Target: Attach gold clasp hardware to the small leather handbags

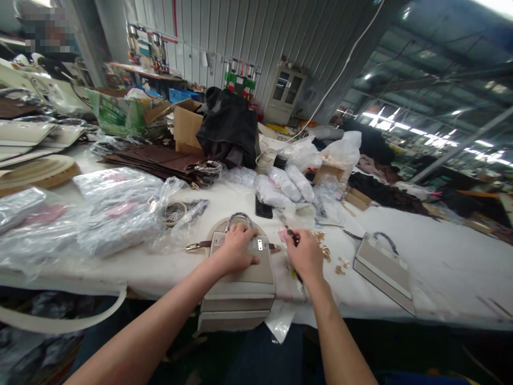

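A beige-grey handbag (pixel 250 272) lies at the table's front edge, its lower part overhanging. My left hand (pixel 239 248) rests on its flap, thumb and fingers apart. The bag's dark wrapped handle (pixel 239 218) arches beyond my fingers, and a brown strap with a metal end (pixel 198 245) sticks out to the left. A small bright metal plate (pixel 260 244) shows on the flap. Right of the bag, my right hand (pixel 305 254) is closed in a pinch around a small dark piece that I cannot make out, beside a pink slip (pixel 283 235).
Several gold-coloured metal fittings (pixel 325 252) lie right of my right hand. A second handbag (pixel 382 270) lies farther right. Plastic-wrapped items (pixel 120 208) cover the left side. White bags (pixel 282 184), a black phone-like object (pixel 263 207) and stacked brown pieces (pixel 156 160) lie behind.
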A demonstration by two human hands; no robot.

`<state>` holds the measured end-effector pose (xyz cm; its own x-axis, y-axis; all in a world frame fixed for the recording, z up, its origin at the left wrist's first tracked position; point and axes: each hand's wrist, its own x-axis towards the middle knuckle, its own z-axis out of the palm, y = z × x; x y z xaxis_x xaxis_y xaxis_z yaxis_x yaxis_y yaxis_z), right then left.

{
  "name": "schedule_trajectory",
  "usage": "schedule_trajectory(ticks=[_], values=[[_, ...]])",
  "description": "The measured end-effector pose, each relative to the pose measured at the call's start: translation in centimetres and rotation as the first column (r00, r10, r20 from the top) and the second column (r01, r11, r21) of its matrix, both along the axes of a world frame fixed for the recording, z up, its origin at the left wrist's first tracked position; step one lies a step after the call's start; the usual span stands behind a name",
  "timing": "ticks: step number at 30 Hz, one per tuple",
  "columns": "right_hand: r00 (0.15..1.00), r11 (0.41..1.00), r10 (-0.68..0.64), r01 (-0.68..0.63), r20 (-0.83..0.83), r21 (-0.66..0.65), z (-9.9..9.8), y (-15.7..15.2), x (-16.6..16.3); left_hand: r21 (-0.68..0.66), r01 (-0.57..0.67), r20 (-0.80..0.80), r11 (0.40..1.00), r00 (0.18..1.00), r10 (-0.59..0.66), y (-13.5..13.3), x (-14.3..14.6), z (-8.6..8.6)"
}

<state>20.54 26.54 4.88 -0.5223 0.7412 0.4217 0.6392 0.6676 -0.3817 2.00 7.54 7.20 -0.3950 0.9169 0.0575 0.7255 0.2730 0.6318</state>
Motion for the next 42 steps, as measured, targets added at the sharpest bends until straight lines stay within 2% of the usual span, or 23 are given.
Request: schedule_trajectory(ticks=[2, 4, 6, 8, 9, 11, 14, 16, 19, 22, 25, 29, 33, 35, 39, 42], values=[[0.968, 1.0, 0.018, -0.024, -0.249, -0.02, 0.1, -1.0, 1.4, 0.01, 0.02, 0.014, 1.0, 1.0, -0.02, 0.0, -0.1, 0.0], [0.854, 0.98, -0.02, -0.086, -0.519, -0.178, 0.2, -1.8, 2.7, 0.006, 0.023, 0.023, 1.0, 0.999, -0.023, 0.1, -0.2, -0.1], [0.702, 0.902, -0.096, -0.239, -0.706, -0.361, 0.7, -2.3, 3.4, -0.005, 0.009, 0.03, 1.0, 1.0, -0.009, 0.3, -0.2, -0.2], [0.616, 0.812, -0.134, -0.38, -0.776, -0.443, 1.8, -2.7, 3.4, -0.009, -0.007, 0.032, 1.0, 0.999, 0.007, 0.5, -0.2, -0.1], [0.603, 0.793, -0.129, -0.414, -0.787, -0.447, 2.6, -2.9, 3.1, -0.01, -0.01, 0.028, 1.0, 1.0, 0.01, 0.6, -0.1, -0.1], [0.578, 0.791, -0.092, -0.452, -0.811, -0.412, 4.5, -3.6, 1.7, -0.02, -0.002, 0.009, 1.0, 1.0, 0.002, 0.8, -0.1, 0.1], [0.481, 0.788, 0.006, -0.542, -0.876, -0.292, 7.2, -5.2, -1.6, -0.049, 0.008, -0.034, 0.999, 0.999, -0.01, 1.0, -0.2, 0.4], [0.428, 0.779, 0.077, -0.589, -0.9, -0.214, 8.2, -6.2, -4.2, -0.059, 0.01, -0.056, 0.998, 0.998, -0.013, 1.2, -0.3, 0.6], [0.432, 0.784, 0.146, -0.599, -0.89, -0.162, 8.1, -7.1, -7.4, -0.063, 0.023, -0.07, 0.998, 0.997, -0.027, 1.4, -0.4, 0.6], [0.47, 0.781, 0.127, -0.59, -0.873, -0.205, 6.8, -7.4, -9.1, -0.06, 0.016, -0.065, 0.998, 0.998, -0.02, 1.4, -0.3, 0.4], [0.501, 0.773, 0.093, -0.581, -0.861, -0.254, 5.5, -7.4, -9.6, -0.041, 0.0, -0.053, 0.999, 0.999, -0.002, 1.4, -0.3, 0.0], [0.525, 0.796, 0.124, -0.559, -0.842, -0.232, 4.8, -7.7, -9.8, -0.021, 0.024, -0.049, 1.0, 0.998, -0.025, 1.7, -1.0, -0.1], [0.581, 0.836, 0.135, -0.501, -0.803, -0.222, 4.7, -8.3, -9.8, 0.005, 0.113, 0.088, 0.994, 0.99, -0.113, 2.5, -2.2, 0.1], [0.595, 0.845, 0.133, -0.486, -0.793, -0.223, 4.7, -8.6, -9.7, 0.028, 0.08, 0.134, 0.996, 0.987, -0.083, 2.8, -2.2, 0.2], [0.59, 0.85, 0.147, -0.485, -0.794, -0.203, 4.7, -8.8, -9.2, 0.08, -0.076, 0.108, 0.994, 0.992, 0.067, 3.0, -1.2, 0.1], [0.586, 0.837, 0.161, -0.508, -0.794, -0.205, 4.9, -8.7, -8.9, 0.061, -0.122, 0.107, 0.991, 0.987, 0.115, 3.1, -0.7, 0.1]])
